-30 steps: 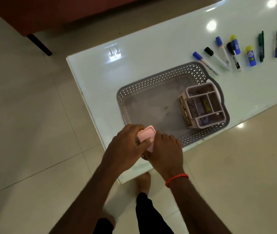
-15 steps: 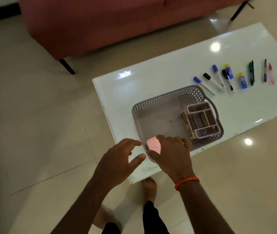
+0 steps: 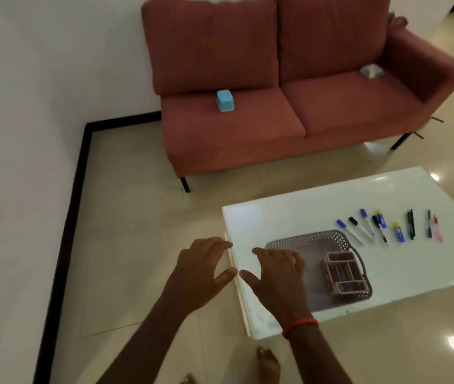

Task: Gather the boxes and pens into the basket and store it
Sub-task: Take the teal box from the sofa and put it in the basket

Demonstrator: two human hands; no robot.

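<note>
A grey perforated basket rests on the white glass table. Inside it at the right stands a pink divided organiser box. My right hand hovers open over the basket's left part and hides it; the small pink box is out of sight. My left hand is open just left of the table's edge, holding nothing. A row of several markers and pens lies on the table beyond the basket. A light blue box sits on the sofa's left seat.
A red two-seat sofa stands behind the table, with a small silvery object on its right seat. A white wall with a black skirting runs along the left. My bare feet show on the tiled floor.
Both hands let go of the small pink box, which went into the basket and is now hidden. The fingers spread open. My view lifted, bringing the sofa and blue box into sight.
</note>
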